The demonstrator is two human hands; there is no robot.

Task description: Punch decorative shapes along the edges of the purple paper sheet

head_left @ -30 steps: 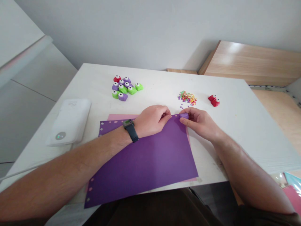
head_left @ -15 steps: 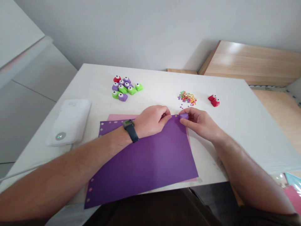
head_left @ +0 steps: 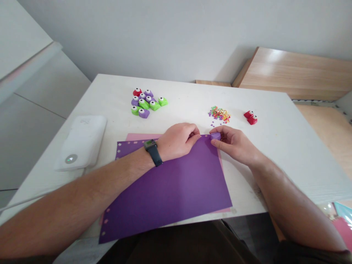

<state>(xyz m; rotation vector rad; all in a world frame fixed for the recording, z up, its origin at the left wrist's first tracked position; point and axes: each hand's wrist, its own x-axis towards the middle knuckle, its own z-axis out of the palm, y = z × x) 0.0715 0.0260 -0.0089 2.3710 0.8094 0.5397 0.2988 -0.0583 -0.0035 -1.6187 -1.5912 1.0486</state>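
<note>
A purple sheet of paper [head_left: 176,187] lies on the table over a pink sheet [head_left: 139,136], with flower-shaped holes along its left and far edges. My left hand [head_left: 183,138], a dark watch [head_left: 153,151] on its wrist, pinches the purple sheet's far edge. At the far right corner my right hand [head_left: 232,143] grips a small purple craft punch [head_left: 215,136] between thumb and fingers. The punch sits at the paper's edge, just right of a punched hole.
Several purple, green and red punches [head_left: 143,103] cluster at the back. Colourful paper cutouts [head_left: 219,114] are heaped beyond my right hand, with two red punches [head_left: 250,117] farther right. A white power bank [head_left: 82,143] with a cable lies at left.
</note>
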